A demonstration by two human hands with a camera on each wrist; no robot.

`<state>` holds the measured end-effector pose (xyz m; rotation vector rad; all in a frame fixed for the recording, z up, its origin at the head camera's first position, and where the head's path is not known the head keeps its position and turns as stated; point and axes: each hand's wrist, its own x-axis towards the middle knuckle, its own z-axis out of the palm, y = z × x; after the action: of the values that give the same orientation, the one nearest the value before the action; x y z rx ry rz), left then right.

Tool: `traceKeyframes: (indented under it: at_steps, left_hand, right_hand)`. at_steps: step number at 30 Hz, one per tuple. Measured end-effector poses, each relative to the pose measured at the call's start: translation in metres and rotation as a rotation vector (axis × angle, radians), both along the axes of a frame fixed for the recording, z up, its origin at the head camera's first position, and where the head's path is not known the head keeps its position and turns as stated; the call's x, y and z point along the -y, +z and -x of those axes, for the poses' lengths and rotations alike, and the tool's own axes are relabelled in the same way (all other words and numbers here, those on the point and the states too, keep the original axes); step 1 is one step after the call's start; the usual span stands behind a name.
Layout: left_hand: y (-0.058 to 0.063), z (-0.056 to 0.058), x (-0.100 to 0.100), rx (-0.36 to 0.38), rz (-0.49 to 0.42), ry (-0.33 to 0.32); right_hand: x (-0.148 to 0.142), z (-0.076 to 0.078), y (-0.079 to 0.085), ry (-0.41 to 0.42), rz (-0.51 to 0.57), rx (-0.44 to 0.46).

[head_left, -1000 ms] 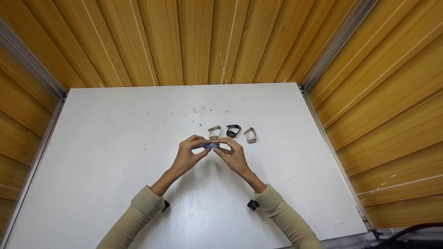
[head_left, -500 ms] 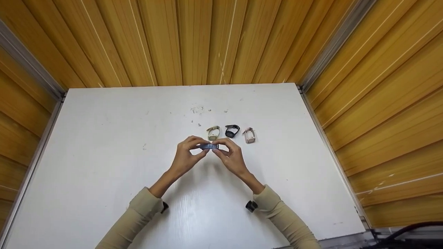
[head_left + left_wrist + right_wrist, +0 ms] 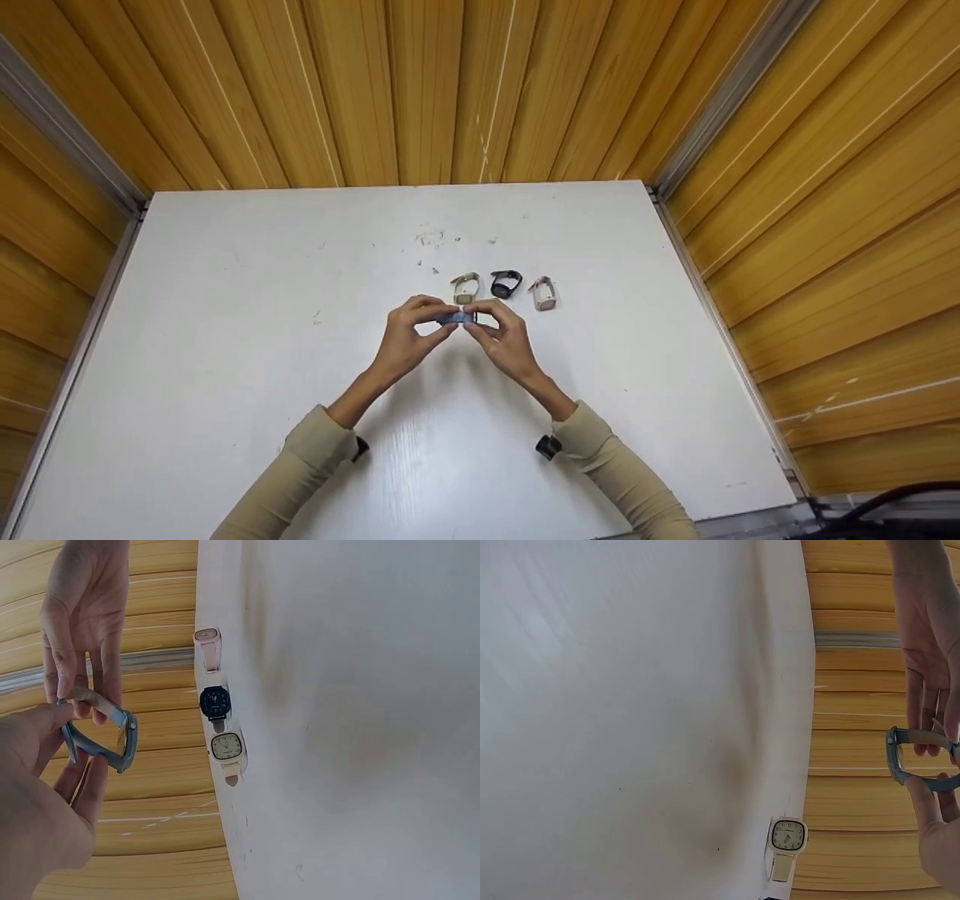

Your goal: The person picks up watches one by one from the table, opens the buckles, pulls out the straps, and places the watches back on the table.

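Note:
A blue wristwatch (image 3: 455, 318) is held up between both hands above the table, its strap bent round into a loop. My left hand (image 3: 405, 337) pinches it from the left with thumb and fingers; in the left wrist view the fingers lie around the strap, and the watch case (image 3: 129, 742) is seen edge-on. From the other side my right hand (image 3: 506, 341) pinches the strap, fingertips close to those of the left. How the strap ends meet is partly hidden by the fingers. Just beyond the hands lies a cream watch (image 3: 465, 289).
A black watch (image 3: 505, 284) and a pink watch (image 3: 543, 294) lie in a row to the right of the cream one on the white table (image 3: 225, 337). Wood-patterned walls (image 3: 420, 90) stand behind and at the sides. Small dark marks dot the tabletop beyond the watches.
Both hands stay in place and keep holding the blue watch; their fingertips shift only slightly on it. The watches on the table have not moved.

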<state>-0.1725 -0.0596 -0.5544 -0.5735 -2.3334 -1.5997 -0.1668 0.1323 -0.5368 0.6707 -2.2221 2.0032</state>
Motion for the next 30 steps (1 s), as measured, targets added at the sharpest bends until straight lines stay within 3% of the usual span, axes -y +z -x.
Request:
traceKeyframes:
  at_steps: [12, 18, 30]
  left_hand:
    - [-0.0022, 0.0015, -0.0009, 0.027, -0.003, -0.025]
    - [-0.005, 0.0006, 0.0003, 0.064, -0.046, -0.033]
    - [-0.0064, -0.0006, -0.0016, 0.029, -0.075, -0.012]
  right_hand:
    - [-0.0046, -0.0014, -0.0008, -0.035, -0.001, 0.002]
    - [-0.0056, -0.0025, -0.0017, -0.042, 0.001, 0.008]
    - [-0.0036, -0.002, -0.0021, -0.039, -0.008, -0.008]
